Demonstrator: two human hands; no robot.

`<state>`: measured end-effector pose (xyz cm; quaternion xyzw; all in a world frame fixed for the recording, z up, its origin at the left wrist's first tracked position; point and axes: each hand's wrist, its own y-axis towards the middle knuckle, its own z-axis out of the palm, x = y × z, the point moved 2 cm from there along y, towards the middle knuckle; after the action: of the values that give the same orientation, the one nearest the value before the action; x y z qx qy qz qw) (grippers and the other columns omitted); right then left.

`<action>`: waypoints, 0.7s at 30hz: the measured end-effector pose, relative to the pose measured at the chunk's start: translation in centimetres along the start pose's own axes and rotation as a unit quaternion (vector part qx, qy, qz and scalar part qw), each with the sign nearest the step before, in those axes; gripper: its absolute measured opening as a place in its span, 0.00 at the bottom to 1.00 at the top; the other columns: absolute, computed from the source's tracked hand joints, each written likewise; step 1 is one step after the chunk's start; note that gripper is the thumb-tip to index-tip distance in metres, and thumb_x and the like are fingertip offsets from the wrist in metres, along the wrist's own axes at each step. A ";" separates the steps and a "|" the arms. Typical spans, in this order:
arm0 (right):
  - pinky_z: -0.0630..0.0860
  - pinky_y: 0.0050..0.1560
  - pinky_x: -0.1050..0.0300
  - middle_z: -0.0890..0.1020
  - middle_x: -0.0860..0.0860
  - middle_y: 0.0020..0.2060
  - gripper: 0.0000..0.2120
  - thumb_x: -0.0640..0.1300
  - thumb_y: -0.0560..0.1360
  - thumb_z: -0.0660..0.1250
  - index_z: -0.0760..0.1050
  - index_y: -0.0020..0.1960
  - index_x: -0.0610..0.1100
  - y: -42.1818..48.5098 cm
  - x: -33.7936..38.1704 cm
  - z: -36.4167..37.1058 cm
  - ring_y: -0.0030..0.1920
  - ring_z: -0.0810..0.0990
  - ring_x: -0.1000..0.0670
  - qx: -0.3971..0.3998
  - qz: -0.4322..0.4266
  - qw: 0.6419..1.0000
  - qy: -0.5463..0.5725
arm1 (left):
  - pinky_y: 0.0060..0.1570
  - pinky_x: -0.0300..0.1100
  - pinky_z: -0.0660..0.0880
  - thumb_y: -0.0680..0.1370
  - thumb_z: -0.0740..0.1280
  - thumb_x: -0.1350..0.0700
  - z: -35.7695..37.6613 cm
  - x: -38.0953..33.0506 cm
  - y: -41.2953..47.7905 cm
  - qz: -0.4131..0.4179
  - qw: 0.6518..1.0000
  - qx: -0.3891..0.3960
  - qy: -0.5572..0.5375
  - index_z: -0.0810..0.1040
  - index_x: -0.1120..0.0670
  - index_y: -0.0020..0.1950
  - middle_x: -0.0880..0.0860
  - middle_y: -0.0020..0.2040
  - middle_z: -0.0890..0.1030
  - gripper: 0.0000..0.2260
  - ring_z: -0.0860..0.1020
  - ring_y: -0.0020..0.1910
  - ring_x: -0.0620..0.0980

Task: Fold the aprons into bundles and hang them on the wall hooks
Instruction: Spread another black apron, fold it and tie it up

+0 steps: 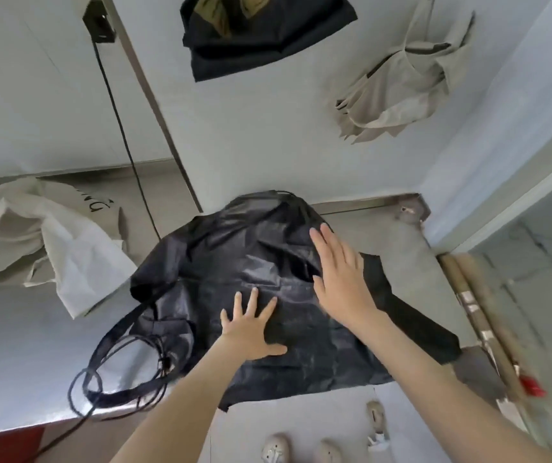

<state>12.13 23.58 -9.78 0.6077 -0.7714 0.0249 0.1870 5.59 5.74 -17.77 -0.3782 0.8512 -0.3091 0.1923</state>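
A black apron lies spread and rumpled on the grey floor in front of me. Its straps trail in loops to the lower left. My left hand rests flat on the cloth with fingers spread. My right hand lies flat with straight fingers on the apron's right part. On the wall above hang a dark bundled apron and a beige bundled apron. A crumpled beige apron lies on the floor at the left.
A black cable runs down the wall from a black box. Cardboard tubes lie along the right wall by a glass door. My shoes show at the bottom edge. A red patch sits at the bottom left.
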 end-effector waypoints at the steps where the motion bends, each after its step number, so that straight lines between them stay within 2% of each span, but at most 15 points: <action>1: 0.67 0.64 0.46 0.64 0.45 0.72 0.34 0.40 0.73 0.68 0.56 0.75 0.46 -1.4 -0.6 1.6 0.67 0.64 0.44 0.004 -0.023 1.000 -0.009 | 0.70 0.67 0.42 0.71 0.59 0.28 0.6 0.2 0.6 -0.012 1.000 -0.004 -0.001 0.32 0.39 0.75 0.51 0.76 0.29 0.45 0.33 0.75 0.62; 3: 0.73 0.58 0.49 0.74 0.48 0.64 0.23 0.45 0.75 0.63 0.67 0.69 0.47 -4.2 -1.9 5.1 0.61 0.74 0.46 0.075 -0.069 0.994 -0.036 | 0.70 0.68 0.41 0.70 0.57 0.26 1.4 0.5 1.4 -0.027 0.999 -0.022 -0.004 0.29 0.38 0.73 0.51 0.75 0.27 0.45 0.31 0.74 0.62; 5: 0.74 0.59 0.50 0.76 0.51 0.65 0.23 0.53 0.77 0.53 0.70 0.70 0.49 -5.9 -3.7 7.6 0.61 0.77 0.48 0.177 -0.021 0.982 -0.061 | 0.69 0.68 0.40 0.68 0.56 0.24 1.1 0.6 1.9 -0.044 0.998 -0.040 -0.028 0.29 0.37 0.73 0.51 0.75 0.27 0.46 0.30 0.74 0.60; 6: 0.73 0.61 0.49 0.74 0.52 0.67 0.26 0.57 0.78 0.49 0.68 0.72 0.49 -6.3 -4.7 8.5 0.64 0.76 0.49 0.190 0.025 0.979 -0.072 | 0.70 0.67 0.40 0.68 0.57 0.24 0.7 0.7 2.2 -0.053 0.997 -0.045 -0.042 0.29 0.36 0.73 0.51 0.75 0.27 0.46 0.31 0.74 0.60; 8: 0.64 0.68 0.45 0.67 0.53 0.73 0.29 0.60 0.79 0.41 0.58 0.76 0.52 -5.9 -6.7 8.9 0.71 0.68 0.49 0.173 0.099 0.975 -0.103 | 0.70 0.67 0.40 0.67 0.58 0.24 0.1 0.6 2.7 -0.069 0.995 -0.038 -0.060 0.29 0.36 0.73 0.51 0.74 0.27 0.47 0.31 0.74 0.60; 9: 0.60 0.71 0.45 0.64 0.51 0.74 0.28 0.60 0.80 0.41 0.53 0.78 0.52 -5.3 -7.7 8.7 0.73 0.64 0.48 0.177 0.140 0.969 -0.100 | 0.70 0.67 0.40 0.68 0.58 0.24 -0.2 0.4 2.9 -0.075 0.995 -0.028 -0.063 0.29 0.36 0.73 0.51 0.74 0.26 0.48 0.31 0.74 0.61; 10: 0.58 0.71 0.45 0.63 0.49 0.74 0.28 0.58 0.81 0.46 0.49 0.78 0.50 -4.6 -8.5 8.2 0.72 0.63 0.46 0.166 0.181 0.966 -0.083 | 0.70 0.67 0.41 0.68 0.59 0.25 -0.4 0.2 3.0 -0.079 0.995 -0.017 -0.063 0.29 0.37 0.73 0.52 0.74 0.26 0.48 0.31 0.74 0.62; 12: 0.67 0.64 0.45 0.68 0.44 0.70 0.30 0.49 0.80 0.59 0.51 0.77 0.45 -2.9 -9.6 6.3 0.66 0.70 0.41 0.106 0.259 0.960 0.005 | 0.71 0.66 0.42 0.69 0.62 0.27 -0.6 -0.4 3.0 -0.085 0.994 -0.019 -0.062 0.31 0.40 0.75 0.55 0.75 0.28 0.49 0.33 0.74 0.63; 13: 0.71 0.59 0.46 0.70 0.43 0.67 0.28 0.45 0.79 0.61 0.54 0.75 0.43 -2.1 -9.9 5.3 0.62 0.74 0.40 0.070 0.278 0.957 0.051 | 0.72 0.64 0.42 0.69 0.62 0.28 -0.7 -0.7 3.0 -0.080 0.995 -0.031 -0.054 0.32 0.42 0.76 0.56 0.75 0.29 0.49 0.34 0.75 0.64; 15: 0.73 0.54 0.48 0.74 0.42 0.61 0.23 0.41 0.77 0.64 0.62 0.70 0.40 0.0 -10.1 3.2 0.58 0.75 0.40 0.016 0.258 0.964 0.067 | 0.73 0.62 0.41 0.70 0.63 0.30 -0.9 -1.4 3.1 -0.044 0.997 -0.063 -0.031 0.34 0.44 0.77 0.57 0.75 0.30 0.49 0.35 0.75 0.62; 17: 0.71 0.57 0.48 0.74 0.42 0.61 0.26 0.41 0.74 0.69 0.64 0.69 0.40 2.2 -9.8 1.9 0.60 0.72 0.41 -0.014 0.182 0.983 0.022 | 0.72 0.63 0.39 0.71 0.64 0.31 -1.0 -2.2 3.6 -0.002 0.998 -0.058 -0.028 0.34 0.43 0.77 0.56 0.75 0.28 0.48 0.33 0.75 0.60; 19: 0.67 0.64 0.44 0.66 0.43 0.70 0.39 0.45 0.70 0.74 0.57 0.75 0.44 4.4 -9.3 1.4 0.67 0.65 0.40 0.022 0.100 0.995 -0.012 | 0.71 0.64 0.38 0.71 0.64 0.31 -1.1 -2.8 4.2 0.016 0.999 -0.038 -0.029 0.32 0.41 0.76 0.56 0.75 0.29 0.48 0.31 0.74 0.61; 21: 0.59 0.69 0.44 0.54 0.46 0.77 0.49 0.49 0.70 0.74 0.45 0.79 0.49 6.0 -8.8 2.0 0.72 0.58 0.42 0.107 0.047 0.992 -0.045 | 0.71 0.64 0.37 0.71 0.64 0.31 -1.2 -2.9 4.7 0.022 0.999 -0.036 -0.025 0.32 0.39 0.75 0.57 0.76 0.31 0.47 0.30 0.74 0.61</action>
<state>7.68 32.81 -13.30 0.5876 -0.7998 0.0888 0.0851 4.27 10.87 -19.75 -0.3738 0.8646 -0.2647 0.2067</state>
